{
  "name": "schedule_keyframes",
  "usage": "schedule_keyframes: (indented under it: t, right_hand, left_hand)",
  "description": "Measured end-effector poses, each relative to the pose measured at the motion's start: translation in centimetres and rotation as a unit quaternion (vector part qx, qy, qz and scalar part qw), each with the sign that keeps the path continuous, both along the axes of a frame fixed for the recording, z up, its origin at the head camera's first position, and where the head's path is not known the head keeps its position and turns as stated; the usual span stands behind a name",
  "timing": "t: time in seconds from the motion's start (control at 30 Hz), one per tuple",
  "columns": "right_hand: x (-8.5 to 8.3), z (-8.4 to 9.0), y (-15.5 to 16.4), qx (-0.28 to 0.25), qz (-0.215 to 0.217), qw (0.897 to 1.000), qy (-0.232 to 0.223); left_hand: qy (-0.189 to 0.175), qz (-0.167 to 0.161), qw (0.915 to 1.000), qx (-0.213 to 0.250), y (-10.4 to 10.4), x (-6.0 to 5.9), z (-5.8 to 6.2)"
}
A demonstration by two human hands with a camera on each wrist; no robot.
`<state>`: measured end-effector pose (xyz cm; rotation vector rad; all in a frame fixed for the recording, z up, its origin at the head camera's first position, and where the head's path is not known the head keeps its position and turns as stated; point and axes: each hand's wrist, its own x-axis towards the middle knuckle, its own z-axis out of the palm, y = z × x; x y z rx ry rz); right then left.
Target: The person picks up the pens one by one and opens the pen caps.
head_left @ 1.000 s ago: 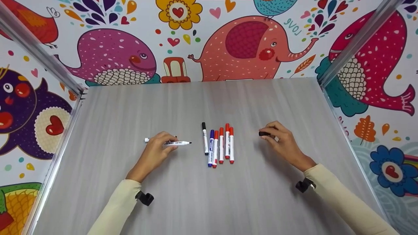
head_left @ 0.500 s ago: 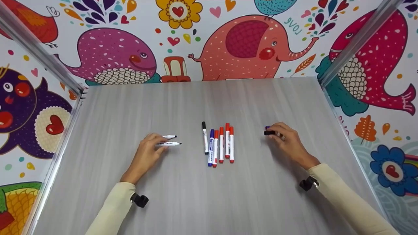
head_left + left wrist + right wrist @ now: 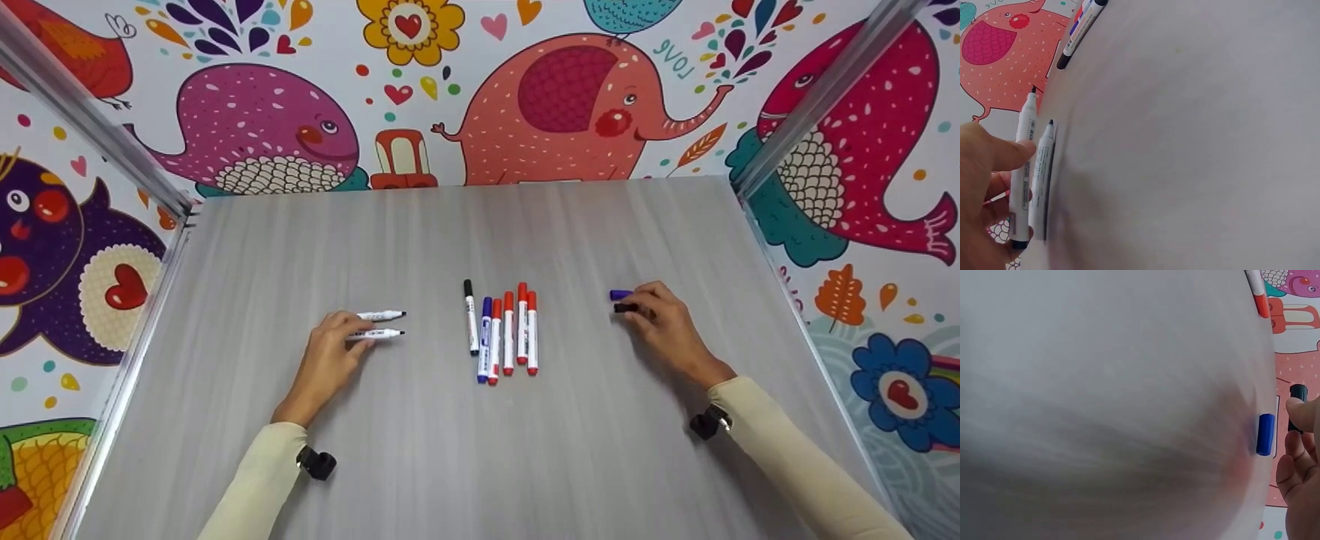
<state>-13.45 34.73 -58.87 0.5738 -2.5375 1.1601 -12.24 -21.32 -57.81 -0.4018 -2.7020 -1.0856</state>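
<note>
My left hand (image 3: 330, 349) pinches an uncapped white marker (image 3: 1023, 183) with a black tip pointing right, held a little above the table. Just behind it, a second uncapped white marker (image 3: 384, 315) lies on the table, roughly parallel; its dark tip shows in the left wrist view. Over on the right side, my right hand (image 3: 667, 326) pinches a black marker cap (image 3: 1298, 392) between thumb and fingers. A blue cap (image 3: 1265, 434) rests on the table beside those fingers, at their far side in the head view.
Between the hands lie several capped markers: a black one (image 3: 470, 319) at the left, a blue one (image 3: 485, 341), and several red ones (image 3: 522, 322). Cartoon-printed walls (image 3: 405, 97) border the table (image 3: 480, 457) at the back and both sides.
The left hand has moved left and slightly nearer with its marker, uncovering more of the lying one. The right hand has shifted a little right, and the blue cap has come into view beside it.
</note>
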Motion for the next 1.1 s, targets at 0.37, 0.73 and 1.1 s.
schedule_keyframes:
  t: [0.37,0.73,1.1]
  right_hand:
    - [-0.5,-0.7,0.0,0.001,-0.017,1.0,-0.019]
    - [-0.7,-1.1,0.0,0.009,-0.023,0.999,-0.033]
    - [-0.9,-1.3,0.0,0.011,-0.029,0.999,-0.04]
  left_hand:
    - [0.046,0.018,0.9988,0.008,-0.3,0.1,-1.2]
    - [0.051,0.036,0.998,0.006,-0.2,0.5,-2.2]
    - [0.066,0.041,0.997,0.0,-0.3,0.5,-3.1]
